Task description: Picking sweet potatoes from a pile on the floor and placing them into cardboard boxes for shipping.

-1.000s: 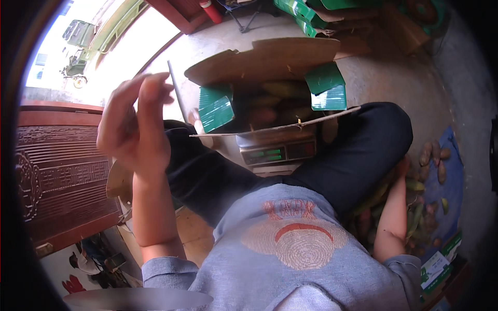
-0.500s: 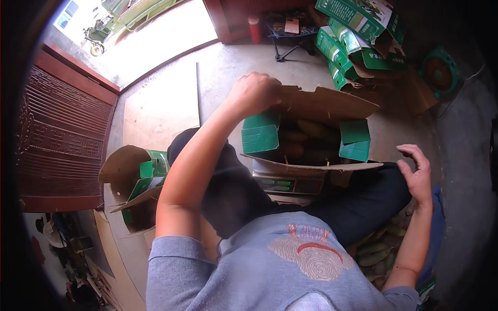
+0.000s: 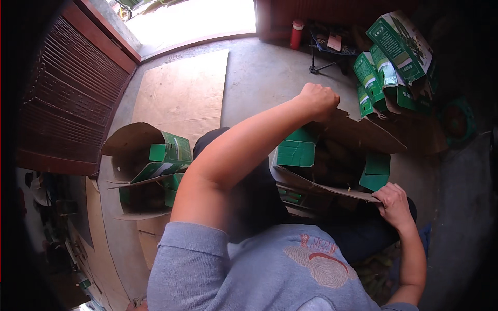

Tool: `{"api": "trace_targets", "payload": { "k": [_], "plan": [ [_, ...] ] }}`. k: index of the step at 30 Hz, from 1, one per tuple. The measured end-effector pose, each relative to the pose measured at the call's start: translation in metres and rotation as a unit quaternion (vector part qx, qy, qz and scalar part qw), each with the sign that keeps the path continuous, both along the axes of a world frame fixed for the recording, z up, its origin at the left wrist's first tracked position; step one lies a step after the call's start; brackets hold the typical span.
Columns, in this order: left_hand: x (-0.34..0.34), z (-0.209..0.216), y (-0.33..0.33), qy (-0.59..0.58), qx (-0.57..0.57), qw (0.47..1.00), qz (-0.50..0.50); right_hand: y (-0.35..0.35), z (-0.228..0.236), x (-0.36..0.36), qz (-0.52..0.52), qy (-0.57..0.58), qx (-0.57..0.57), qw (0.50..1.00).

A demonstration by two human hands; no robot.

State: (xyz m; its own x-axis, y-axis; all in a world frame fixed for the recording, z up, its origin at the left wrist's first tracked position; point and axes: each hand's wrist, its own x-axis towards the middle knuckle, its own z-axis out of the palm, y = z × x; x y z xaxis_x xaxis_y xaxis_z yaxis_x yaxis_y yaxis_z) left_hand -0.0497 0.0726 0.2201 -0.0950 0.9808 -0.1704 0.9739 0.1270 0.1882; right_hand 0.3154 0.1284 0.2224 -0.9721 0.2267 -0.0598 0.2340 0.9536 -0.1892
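Head view: open carton (image 3: pixel 298 150) at three o'clock. Right hand (image 3: pixel 394 202) clamped on near flap (image 3: pixel 332 189), carton's four o'clock. Left hand (image 3: pixel 319 101) curled by far flap (image 3: pixel 369 129), eleven o'clock; fingertips hidden, cannot tell grip. Uneven pull could tear either flap.

Storeroom-like interior: carved door (image 3: pixel 72 88), concrete floor (image 3: pixel 259 78), piled green cartons (image 3: pixel 392 46)
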Motion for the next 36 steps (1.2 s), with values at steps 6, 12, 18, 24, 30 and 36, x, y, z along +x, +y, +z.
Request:
{"api": "trace_targets", "payload": {
  "k": [6, 12, 18, 24, 30, 36],
  "plan": [
    [-0.011, -0.027, 0.006, 0.037, 0.068, 0.994, -0.081, 0.001, -0.009, -0.010, 0.026, 0.005, 0.062, 0.998],
    [-0.021, -0.031, 0.006, 0.040, 0.098, 0.989, -0.101, 0.003, -0.004, -0.030, 0.034, 0.007, 0.071, 0.997],
    [-0.050, -0.030, -0.012, 0.044, 0.108, 0.991, -0.070, 0.005, 0.022, -0.069, 0.049, -0.001, 0.070, 0.996],
    [-0.092, -0.012, -0.045, 0.060, 0.130, 0.990, -0.007, 0.007, 0.048, -0.122, 0.109, -0.007, 0.114, 0.987],
    [-0.137, 0.028, -0.079, 0.108, 0.108, 0.984, 0.090, 0.012, 0.064, -0.179, 0.163, 0.046, 0.150, 0.974],
    [-0.181, 0.046, -0.118, 0.158, 0.146, 0.966, 0.141, 0.002, 0.061, -0.233, 0.213, 0.088, 0.166, 0.959]
  ]
}}
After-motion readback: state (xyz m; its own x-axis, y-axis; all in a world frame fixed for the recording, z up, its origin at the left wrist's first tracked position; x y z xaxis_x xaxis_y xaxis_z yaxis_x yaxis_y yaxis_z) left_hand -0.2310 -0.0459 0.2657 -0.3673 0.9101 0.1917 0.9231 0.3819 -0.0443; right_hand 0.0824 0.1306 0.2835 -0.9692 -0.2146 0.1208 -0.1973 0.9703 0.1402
